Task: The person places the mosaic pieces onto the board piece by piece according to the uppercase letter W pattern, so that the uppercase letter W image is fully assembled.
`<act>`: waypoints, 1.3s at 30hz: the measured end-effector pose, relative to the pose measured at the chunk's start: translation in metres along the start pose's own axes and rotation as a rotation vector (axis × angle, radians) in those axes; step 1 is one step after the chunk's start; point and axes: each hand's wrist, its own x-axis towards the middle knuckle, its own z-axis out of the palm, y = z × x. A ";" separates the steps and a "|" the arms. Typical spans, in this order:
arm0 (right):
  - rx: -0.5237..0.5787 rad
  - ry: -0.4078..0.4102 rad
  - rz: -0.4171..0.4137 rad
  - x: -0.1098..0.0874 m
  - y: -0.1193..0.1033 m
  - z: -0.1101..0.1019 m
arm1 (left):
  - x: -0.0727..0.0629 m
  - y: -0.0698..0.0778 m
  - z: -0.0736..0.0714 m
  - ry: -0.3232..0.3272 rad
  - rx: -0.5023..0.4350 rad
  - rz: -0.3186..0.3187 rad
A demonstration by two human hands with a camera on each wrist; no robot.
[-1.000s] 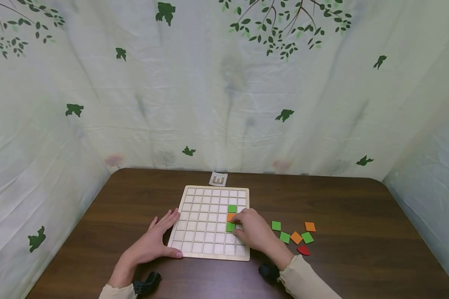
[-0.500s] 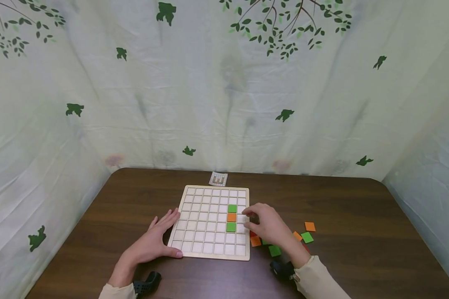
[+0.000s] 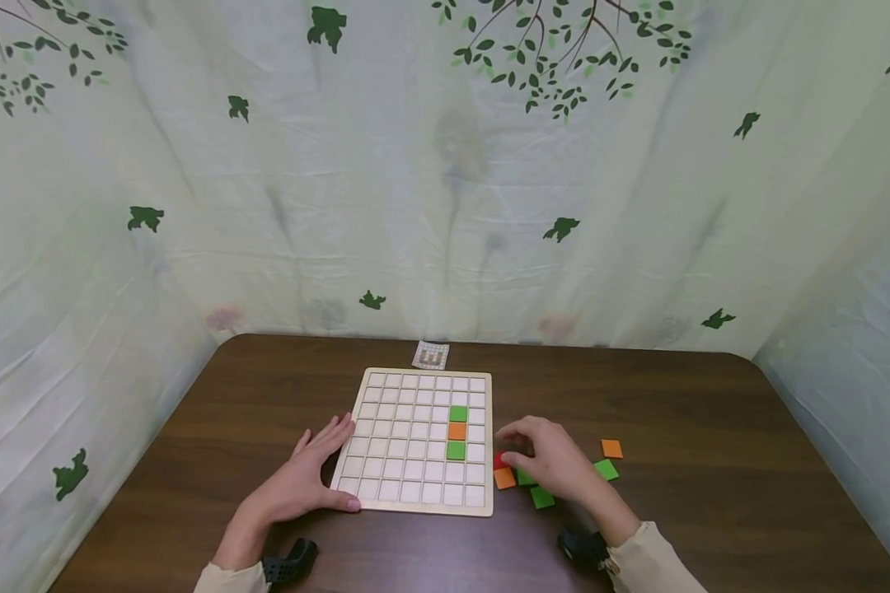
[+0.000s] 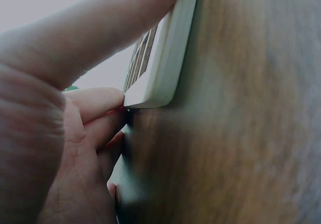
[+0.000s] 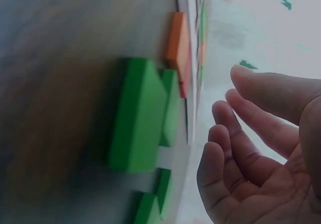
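Resting the left hand [image 3: 307,476], fingers straight, against the left edge and near-left corner of a white, gridded, pale-wood-rimmed board [image 3: 403,430] on the dark wood-grain counter [image 3: 712,445]. Hovering with the right hand [image 3: 552,457], fingers loosely curled, gripping nothing visible, just off the board's right edge, near a partly hidden red piece [image 3: 499,461] and a flat orange square tile [image 3: 504,478], material unclear. Could snag or scatter these and the neighbouring flat green square tiles [image 3: 542,497], given such crowding. Might also shift the board through uneven left-hand pressure, jarring the green-orange-green column of square tiles [image 3: 456,431] towards its right edge.
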 end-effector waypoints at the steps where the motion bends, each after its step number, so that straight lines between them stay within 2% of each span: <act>1: 0.000 -0.004 -0.001 0.000 0.001 0.000 | 0.000 0.000 0.000 0.000 0.000 0.000; 13: -0.096 -0.046 -0.073 0.001 0.007 0.003 | 0.000 0.000 0.000 -0.005 -0.003 -0.003; 20: -0.127 -0.069 -0.061 0.003 0.005 0.004 | 0.000 -0.001 0.000 0.004 -0.006 0.009; 24: -0.137 -0.049 -0.027 0.003 0.005 0.005 | 0.000 -0.002 0.000 0.000 -0.006 0.004; 32: -0.232 0.029 0.047 0.000 0.005 0.006 | 0.001 -0.003 0.000 -0.005 -0.001 -0.008; 35: -0.238 0.042 0.046 0.000 0.005 0.006 | 0.002 -0.004 0.000 -0.007 0.001 -0.009; 39: -0.207 0.010 -0.022 0.001 0.006 0.004 | 0.002 -0.005 0.000 -0.009 0.000 -0.014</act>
